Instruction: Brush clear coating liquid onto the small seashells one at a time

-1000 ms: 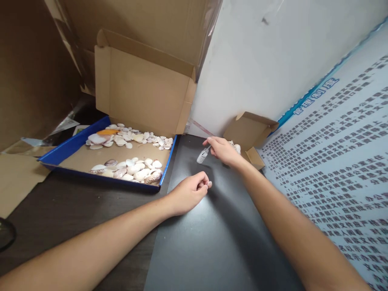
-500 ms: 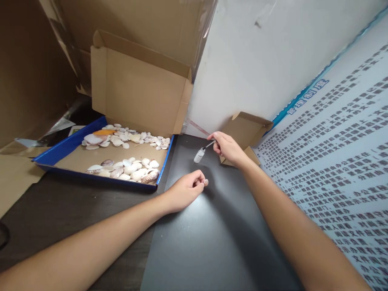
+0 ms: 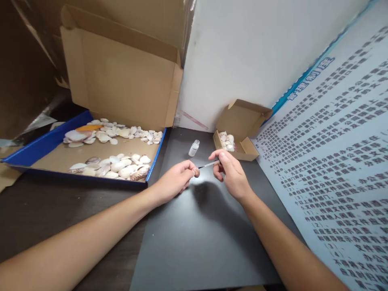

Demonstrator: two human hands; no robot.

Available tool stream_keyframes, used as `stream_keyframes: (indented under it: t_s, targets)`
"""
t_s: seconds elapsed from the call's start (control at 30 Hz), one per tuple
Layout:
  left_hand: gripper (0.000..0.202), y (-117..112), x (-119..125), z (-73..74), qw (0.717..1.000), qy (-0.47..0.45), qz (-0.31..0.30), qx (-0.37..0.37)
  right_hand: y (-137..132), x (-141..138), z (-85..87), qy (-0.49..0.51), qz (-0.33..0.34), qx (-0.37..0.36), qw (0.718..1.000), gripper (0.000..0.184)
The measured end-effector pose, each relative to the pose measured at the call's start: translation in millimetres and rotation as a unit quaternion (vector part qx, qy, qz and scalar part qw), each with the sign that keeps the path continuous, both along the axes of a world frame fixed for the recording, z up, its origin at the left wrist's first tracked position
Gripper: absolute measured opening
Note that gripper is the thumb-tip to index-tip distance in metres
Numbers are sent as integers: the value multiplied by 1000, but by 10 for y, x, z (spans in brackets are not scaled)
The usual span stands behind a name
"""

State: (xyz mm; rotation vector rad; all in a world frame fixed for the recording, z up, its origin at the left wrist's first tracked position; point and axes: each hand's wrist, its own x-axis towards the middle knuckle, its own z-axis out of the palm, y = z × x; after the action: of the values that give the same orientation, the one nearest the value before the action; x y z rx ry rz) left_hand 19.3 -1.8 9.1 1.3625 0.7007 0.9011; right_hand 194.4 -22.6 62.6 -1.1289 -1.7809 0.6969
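- The left hand (image 3: pixel 174 184) rests on the black mat (image 3: pixel 200 238), its fingertips pinched shut on a small shell (image 3: pixel 197 173).
- The small shell is rounded and brownish with a pale edge, only partly seen past the fingertips. It sits just above the mat, toward the mat's far edge and near the middle of its width.
- The right hand (image 3: pixel 232 173) has thumb and forefinger closed on a thin applicator (image 3: pixel 208 165), a slim pale stick with a dark tip. The tip touches the shell.
- A little clear vial (image 3: pixel 194 148), its top open, stands upright on the mat close to the far edge, just beyond both hands.
- A small cardboard box (image 3: pixel 242 137) holding a few pale shells sits at the mat's far right corner, flaps open.
- A blue-rimmed tray (image 3: pixel 33 147) lies off the mat's left edge, with white and speckled shells in two loose rows.
- A printed poster (image 3: pixel 336 161) lies along the mat's right edge.
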Motion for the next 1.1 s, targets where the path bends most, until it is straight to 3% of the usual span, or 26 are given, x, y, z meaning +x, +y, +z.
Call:
stream_keyframes:
  t_s: [0.37, 0.93, 1.1]
  targets:
    - [18, 40, 6, -24, 1000, 13, -12, -7, -22, 148, -256, 21, 21, 85, 996, 27]
    - [13, 27, 18, -73, 999, 28, -4, 45, -84, 91, -280, 72, 21, 36, 997, 29]
    - [14, 18, 10, -73, 998, 39, -9, 45, 2, 131, -233, 90, 21, 92, 991, 26]
